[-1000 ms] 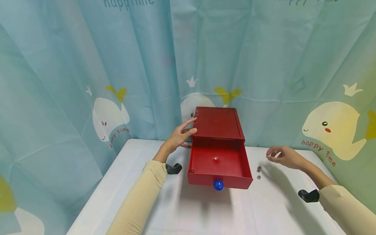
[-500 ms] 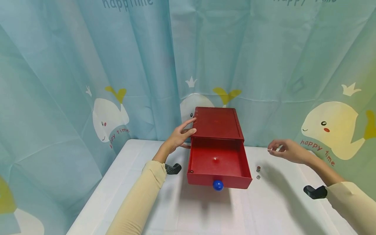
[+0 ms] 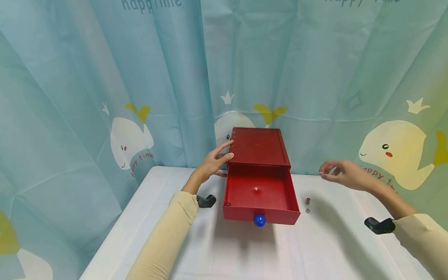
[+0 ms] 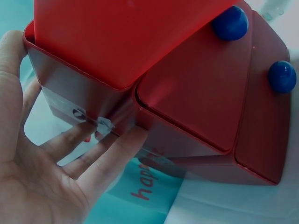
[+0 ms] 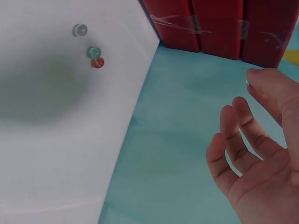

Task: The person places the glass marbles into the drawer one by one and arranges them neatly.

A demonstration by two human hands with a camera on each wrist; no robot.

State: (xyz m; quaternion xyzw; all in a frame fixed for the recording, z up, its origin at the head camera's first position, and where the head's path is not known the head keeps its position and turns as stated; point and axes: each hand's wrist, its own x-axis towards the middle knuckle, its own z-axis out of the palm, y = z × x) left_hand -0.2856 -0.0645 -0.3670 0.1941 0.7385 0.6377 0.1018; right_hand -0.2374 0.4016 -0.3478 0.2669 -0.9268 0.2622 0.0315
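A red drawer box (image 3: 260, 147) stands at the back of the white table (image 3: 245, 252). Its top drawer (image 3: 280, 217), with a blue knob (image 3: 259, 220), is pulled out. My left hand (image 3: 213, 161) rests flat against the box's left side, fingers straight on the wall (image 4: 100, 154). Two lower drawers with blue knobs (image 4: 281, 76) stay closed. My right hand (image 3: 337, 171) hovers above the table to the right of the box and pinches a small pale bead (image 5: 246, 80) between thumb and forefinger. Three small beads (image 3: 307, 202) lie on the table below it, beside the drawer.
A teal whale-print curtain (image 3: 140, 97) hangs close behind and to both sides of the table. In the right wrist view the loose beads are a clear one (image 5: 80, 30), a green one (image 5: 94, 51) and a red one (image 5: 97, 62). A small glint (image 3: 257, 190) shows on the drawer floor.
My right hand has risen from just above the table and drifted slightly back and right, still pinching the bead. The left hand, box and loose beads have not moved.
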